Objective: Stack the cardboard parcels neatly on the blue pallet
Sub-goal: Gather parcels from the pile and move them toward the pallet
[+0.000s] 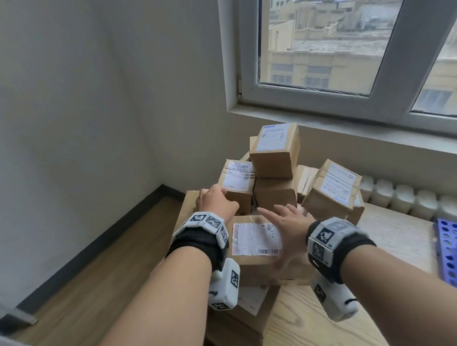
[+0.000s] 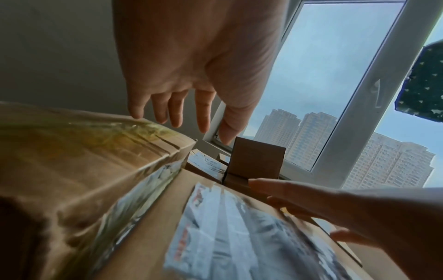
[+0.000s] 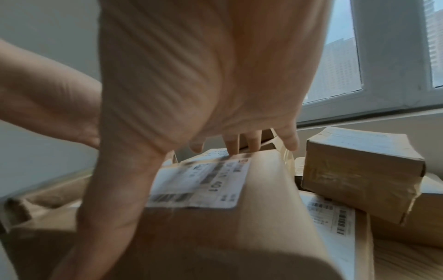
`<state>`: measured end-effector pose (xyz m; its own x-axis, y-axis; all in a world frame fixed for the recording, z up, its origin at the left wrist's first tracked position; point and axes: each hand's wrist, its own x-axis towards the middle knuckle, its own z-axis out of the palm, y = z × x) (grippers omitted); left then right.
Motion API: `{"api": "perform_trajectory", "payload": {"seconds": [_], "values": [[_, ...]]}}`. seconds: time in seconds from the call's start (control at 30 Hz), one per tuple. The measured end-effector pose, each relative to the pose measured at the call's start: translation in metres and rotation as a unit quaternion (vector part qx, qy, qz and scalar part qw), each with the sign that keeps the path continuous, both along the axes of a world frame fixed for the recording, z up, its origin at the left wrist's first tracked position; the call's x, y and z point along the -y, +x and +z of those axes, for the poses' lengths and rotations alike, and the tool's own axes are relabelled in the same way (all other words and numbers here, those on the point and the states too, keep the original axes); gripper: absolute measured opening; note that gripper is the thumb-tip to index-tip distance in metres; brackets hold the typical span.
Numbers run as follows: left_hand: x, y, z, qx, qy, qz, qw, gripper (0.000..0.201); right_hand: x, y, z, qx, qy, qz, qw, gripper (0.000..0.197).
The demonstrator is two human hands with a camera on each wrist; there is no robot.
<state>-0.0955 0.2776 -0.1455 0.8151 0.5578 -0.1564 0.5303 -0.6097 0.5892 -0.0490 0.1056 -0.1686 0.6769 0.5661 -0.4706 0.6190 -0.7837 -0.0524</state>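
Several cardboard parcels with white labels lie heaped on a wooden table (image 1: 309, 329). Nearest me is a large flat parcel (image 1: 261, 266) (image 3: 215, 223). My right hand (image 1: 284, 217) (image 3: 239, 145) is spread open over it, fingertips at its far edge. My left hand (image 1: 216, 199) (image 2: 182, 125) has its fingers extended by the left side of a small taped parcel (image 1: 238, 184) (image 2: 206, 164); I cannot tell whether it touches. Neither hand holds anything. The blue pallet (image 1: 449, 249), full of round holes, lies at the table's right edge.
A tall parcel (image 1: 274, 151) tops the heap, and a tilted one (image 1: 332, 188) (image 3: 359, 170) leans at its right. A white radiator (image 1: 419, 199) runs under the window behind. Wood floor and a wall corner lie to the left.
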Motion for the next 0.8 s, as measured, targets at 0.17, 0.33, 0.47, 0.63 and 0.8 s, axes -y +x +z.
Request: {"api": "perform_trajectory", "payload": {"seconds": [0.17, 0.33, 0.47, 0.63, 0.8], "values": [[0.001, 0.005, -0.006, 0.014, -0.005, -0.041, 0.999, 0.036, -0.011, 0.003, -0.005, 0.004, -0.008, 0.009, 1.0, 0.137], [0.009, 0.007, -0.001, 0.024, 0.003, -0.116, 0.993, 0.038, -0.001, 0.0, 0.003, 0.002, 0.028, -0.026, 0.999, 0.131], [0.017, 0.01, 0.005, 0.035, -0.019, -0.133, 0.99, 0.041, 0.014, -0.001, 0.019, 0.012, 0.067, -0.04, 0.997, 0.13], [0.03, 0.017, 0.017, -0.063, -0.132, -0.123, 0.982, 0.071, 0.034, -0.006, 0.042, 0.033, 0.085, -0.052, 0.994, 0.13], [0.044, 0.006, 0.012, -0.138, -0.297, -0.087, 0.941, 0.071, 0.063, -0.02, 0.058, 0.052, 0.098, -0.072, 0.991, 0.128]]}}
